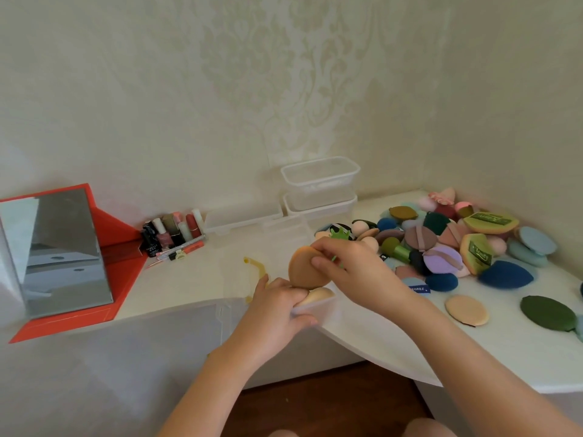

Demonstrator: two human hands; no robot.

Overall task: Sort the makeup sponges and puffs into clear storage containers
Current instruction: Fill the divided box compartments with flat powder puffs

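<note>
My right hand (345,266) pinches a round orange-beige puff (303,269) on edge, just above a small clear container (315,307) at the table's front edge. My left hand (277,307) grips that container by its near side. A pale beige puff (317,296) lies inside it. A big heap of coloured sponges and puffs (448,241) covers the table to the right.
Two stacked clear tubs (320,187) and a low clear tray (243,216) stand against the wall. A clear lid with yellow clips (255,266) lies by the container. Cosmetics bottles (173,231) and a red-framed mirror (63,250) are at left. Loose beige (467,310) and green (547,313) puffs lie at right.
</note>
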